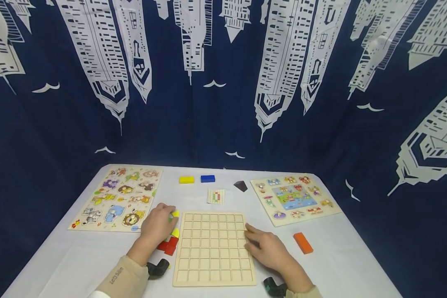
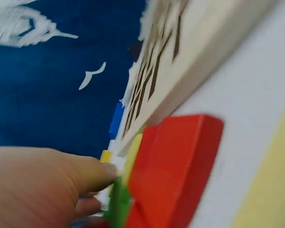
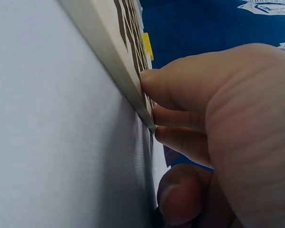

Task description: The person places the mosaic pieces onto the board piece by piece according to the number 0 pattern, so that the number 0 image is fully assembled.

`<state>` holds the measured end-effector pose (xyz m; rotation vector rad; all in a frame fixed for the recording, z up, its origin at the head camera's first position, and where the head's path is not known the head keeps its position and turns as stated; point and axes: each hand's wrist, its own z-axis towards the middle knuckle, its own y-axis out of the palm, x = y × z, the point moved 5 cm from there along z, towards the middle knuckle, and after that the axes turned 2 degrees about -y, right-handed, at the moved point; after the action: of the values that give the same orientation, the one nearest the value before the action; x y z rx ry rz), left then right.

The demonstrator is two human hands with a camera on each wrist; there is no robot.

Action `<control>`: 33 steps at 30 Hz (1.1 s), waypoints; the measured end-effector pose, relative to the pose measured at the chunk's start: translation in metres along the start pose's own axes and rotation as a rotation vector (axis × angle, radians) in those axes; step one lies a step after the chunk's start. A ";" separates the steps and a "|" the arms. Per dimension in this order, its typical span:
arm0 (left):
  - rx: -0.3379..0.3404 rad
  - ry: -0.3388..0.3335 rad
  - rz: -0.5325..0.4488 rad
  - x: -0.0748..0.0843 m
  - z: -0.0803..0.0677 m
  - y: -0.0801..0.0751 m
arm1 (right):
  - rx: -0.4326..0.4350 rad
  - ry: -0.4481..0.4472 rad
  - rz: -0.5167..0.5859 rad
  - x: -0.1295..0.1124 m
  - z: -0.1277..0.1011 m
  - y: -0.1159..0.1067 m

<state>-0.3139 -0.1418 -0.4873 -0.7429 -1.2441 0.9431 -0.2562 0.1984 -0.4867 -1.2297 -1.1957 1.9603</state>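
Observation:
My left hand point(image 1: 160, 225) is over a small cluster of coloured pieces beside the left edge of a pale wooden grid board point(image 1: 214, 248). Red pieces point(image 1: 168, 246) lie below its palm, and a yellow piece point(image 1: 175, 232) shows by its thumb. In the left wrist view the thumb tip is right at a green piece point(image 2: 118, 202); the other fingertips are hidden, so I cannot tell if they grip it. My right hand point(image 1: 266, 246) rests at the board's right edge, its fingers loosely extended. Fingertips point(image 3: 149, 78) touch the board's rim in the right wrist view.
Behind the board lie a small grid card point(image 1: 216, 196), a yellow block point(image 1: 186, 180), a blue block point(image 1: 207, 179) and a dark piece point(image 1: 241, 186). Picture puzzle boards stand left point(image 1: 115, 198) and right point(image 1: 294, 198). An orange block point(image 1: 303, 243) lies right of my right hand.

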 end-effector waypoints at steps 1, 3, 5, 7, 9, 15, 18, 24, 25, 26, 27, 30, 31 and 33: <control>0.020 -0.003 0.005 -0.002 0.001 0.002 | -0.001 -0.001 -0.002 0.000 0.000 0.000; 0.046 0.000 0.013 -0.005 0.001 0.005 | -0.005 0.001 0.002 0.001 0.000 -0.001; 0.063 0.011 0.025 -0.007 0.001 0.007 | -0.016 0.017 0.012 0.001 0.000 -0.001; 0.079 0.029 0.037 -0.007 0.001 0.008 | -0.022 0.024 0.020 0.002 0.001 0.000; 0.093 0.043 0.047 -0.007 0.001 0.008 | -0.025 0.028 0.020 0.002 0.001 0.000; 0.083 0.065 0.060 -0.006 0.002 0.011 | -0.031 0.038 0.013 0.002 0.000 0.001; 0.077 0.077 0.080 -0.004 0.002 0.013 | -0.035 0.040 0.018 0.002 -0.001 0.002; 0.097 0.123 0.126 -0.002 0.002 0.013 | -0.032 0.028 -0.007 0.001 -0.002 0.001; 0.104 0.131 0.128 -0.001 0.002 0.013 | -0.033 0.026 -0.010 0.001 -0.001 0.001; 0.112 0.140 0.126 -0.001 0.002 0.013 | -0.034 0.024 -0.011 0.001 -0.001 0.000; 0.120 0.146 0.122 0.000 0.003 0.012 | -0.036 0.023 -0.011 0.000 -0.001 0.000; 0.135 0.156 0.094 0.001 0.003 0.012 | -0.040 0.021 -0.003 0.000 0.000 0.000; 0.139 0.154 0.079 0.000 0.003 0.012 | -0.042 0.024 -0.001 0.000 0.000 0.000; 0.152 0.145 0.060 0.000 0.004 0.011 | -0.044 0.029 -0.003 0.000 0.000 0.000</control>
<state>-0.3195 -0.1373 -0.4961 -0.7186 -1.0164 1.0030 -0.2558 0.1982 -0.4864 -1.2737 -1.2312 1.9173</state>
